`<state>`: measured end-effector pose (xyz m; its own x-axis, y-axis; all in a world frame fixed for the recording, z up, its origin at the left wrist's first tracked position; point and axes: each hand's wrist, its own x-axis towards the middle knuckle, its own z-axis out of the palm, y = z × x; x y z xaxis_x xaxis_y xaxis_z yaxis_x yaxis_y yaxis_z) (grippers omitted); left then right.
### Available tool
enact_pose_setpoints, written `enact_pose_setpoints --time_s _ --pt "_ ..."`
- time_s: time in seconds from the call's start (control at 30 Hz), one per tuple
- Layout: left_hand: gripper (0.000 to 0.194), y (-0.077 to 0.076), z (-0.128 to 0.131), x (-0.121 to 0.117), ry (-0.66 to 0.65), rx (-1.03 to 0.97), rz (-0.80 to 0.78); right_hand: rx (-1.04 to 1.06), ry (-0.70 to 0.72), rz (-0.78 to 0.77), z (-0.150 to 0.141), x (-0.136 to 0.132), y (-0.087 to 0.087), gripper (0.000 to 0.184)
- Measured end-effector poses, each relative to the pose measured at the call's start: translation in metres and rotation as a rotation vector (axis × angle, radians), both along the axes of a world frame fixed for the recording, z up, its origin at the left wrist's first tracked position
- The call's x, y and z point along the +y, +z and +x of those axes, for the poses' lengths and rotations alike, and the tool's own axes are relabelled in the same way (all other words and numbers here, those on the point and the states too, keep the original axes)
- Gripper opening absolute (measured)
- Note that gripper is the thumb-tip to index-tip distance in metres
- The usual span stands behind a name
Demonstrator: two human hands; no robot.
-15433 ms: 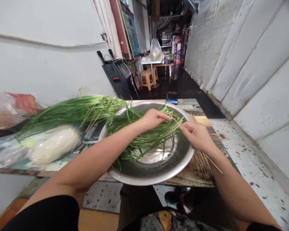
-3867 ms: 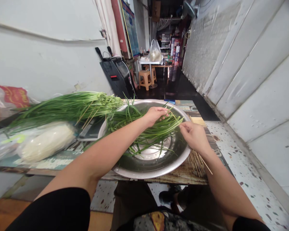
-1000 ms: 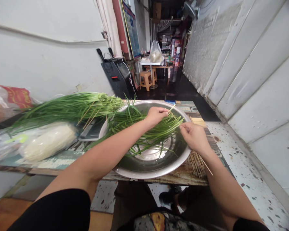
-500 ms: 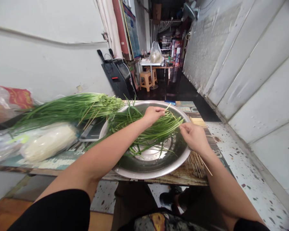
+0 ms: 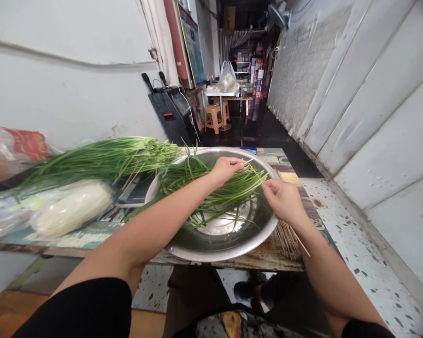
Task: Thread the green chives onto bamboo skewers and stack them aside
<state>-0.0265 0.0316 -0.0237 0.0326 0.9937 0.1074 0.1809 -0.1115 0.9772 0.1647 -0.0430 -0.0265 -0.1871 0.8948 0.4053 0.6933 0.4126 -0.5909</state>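
A wide metal basin (image 5: pixel 204 256) holds a heap of long green chives (image 5: pixel 218 192), their pale cut ends pointing right. Over the far side of the heap, my left hand (image 5: pixel 229 170) pinches a chive stalk whose pale end sticks out past the fingertips. At the basin's right rim, my right hand (image 5: pixel 284 199) is closed, thumb against fingers, on a thin bamboo skewer (image 5: pixel 304 247); its rear end shows below the wrist. The skewer's front part runs among the chive ends, where its tip is hard to make out.
More chives (image 5: pixel 102 157) lie left of the basin, with a few skewers on them. Beside them are a plastic-wrapped white bundle (image 5: pixel 72 211) and a red-marked bag (image 5: pixel 28 143). Loose skewers (image 5: pixel 285 239) lie at the table's right edge. A black speaker-like case (image 5: pixel 172 112) stands beyond.
My left hand has shifted slightly right and down, and the stalk in it is tilted lower. My right hand has barely moved.
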Motion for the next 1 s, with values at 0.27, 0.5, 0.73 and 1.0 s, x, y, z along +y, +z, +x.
enact_pose_setpoints --time_s 0.27,0.5,0.73,1.0 --pt "0.021 -0.005 0.001 0.003 -0.015 -0.066 -0.008 -0.003 0.005 0.003 0.0 0.0 0.0 0.024" --pt "0.021 -0.004 0.002 0.002 -0.001 -0.071 -0.017 -0.006 0.009 0.004 0.0 0.001 -0.001 0.024" --pt "0.02 -0.001 0.004 -0.001 0.035 -0.035 0.024 -0.006 0.007 -0.002 0.0 0.0 -0.001 0.025" --pt "0.02 0.0 0.005 -0.007 0.009 0.076 0.075 -0.005 0.005 -0.013 0.0 0.001 0.0 0.025"
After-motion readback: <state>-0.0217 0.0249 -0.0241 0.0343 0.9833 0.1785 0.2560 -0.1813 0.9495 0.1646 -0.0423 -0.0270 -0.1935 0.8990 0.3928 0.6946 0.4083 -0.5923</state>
